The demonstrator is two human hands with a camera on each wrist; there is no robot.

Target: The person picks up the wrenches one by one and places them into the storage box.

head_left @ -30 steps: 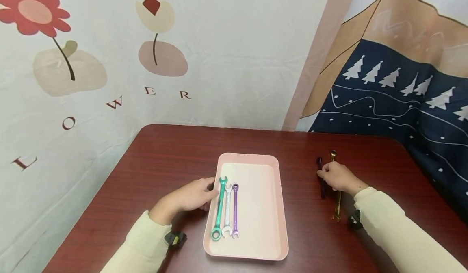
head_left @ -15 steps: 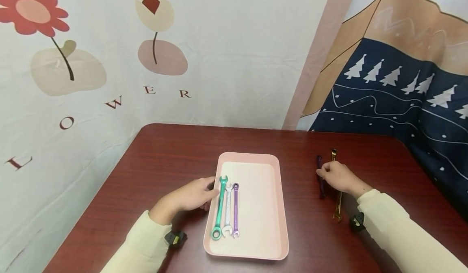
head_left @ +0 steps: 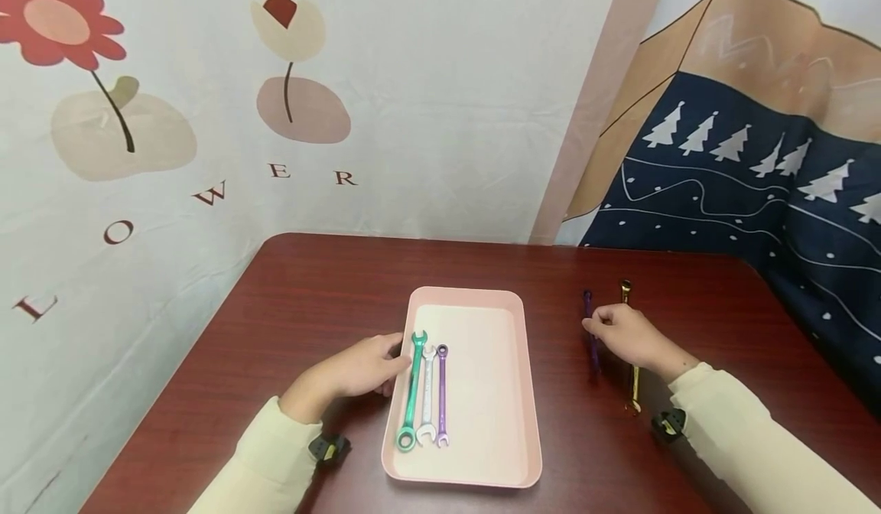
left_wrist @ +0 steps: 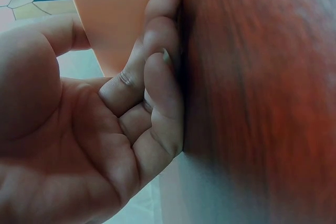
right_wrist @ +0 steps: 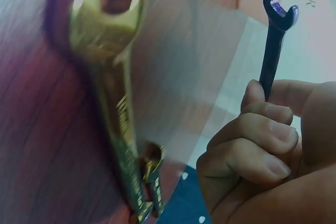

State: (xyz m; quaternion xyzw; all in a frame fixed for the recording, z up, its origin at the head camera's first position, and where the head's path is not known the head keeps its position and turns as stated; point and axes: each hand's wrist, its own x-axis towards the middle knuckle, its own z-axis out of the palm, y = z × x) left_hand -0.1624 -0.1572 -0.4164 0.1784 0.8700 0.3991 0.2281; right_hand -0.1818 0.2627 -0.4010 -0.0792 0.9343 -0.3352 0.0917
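My left hand [head_left: 358, 366] holds the left wall of a pale pink tray [head_left: 533, 437], thumb over the rim and the other fingers curled outside, low by the table. Inside the tray lie a green wrench [head_left: 413, 392], a silver wrench [head_left: 427, 399] and a purple wrench [head_left: 443, 395], side by side on the left. To the right of the tray, my right hand [head_left: 629, 336] pinches a dark purple wrench [right_wrist: 272, 51] between thumb and forefinger; its open end points up in the right wrist view. Partly under that hand, a gold wrench [head_left: 635, 392] lies on the table.
The dark red table [head_left: 330, 284] backs onto a printed cloth [head_left: 447, 116] with flowers, and a navy cloth with trees [head_left: 729, 170] at the right. In the right wrist view a smaller gold ring end [right_wrist: 154, 156] shows beside the gold wrench; cannot tell whether it is separate.
My right hand has shifted a little left with the dark purple wrench, away from the gold one. The left hand and tray stay in place.
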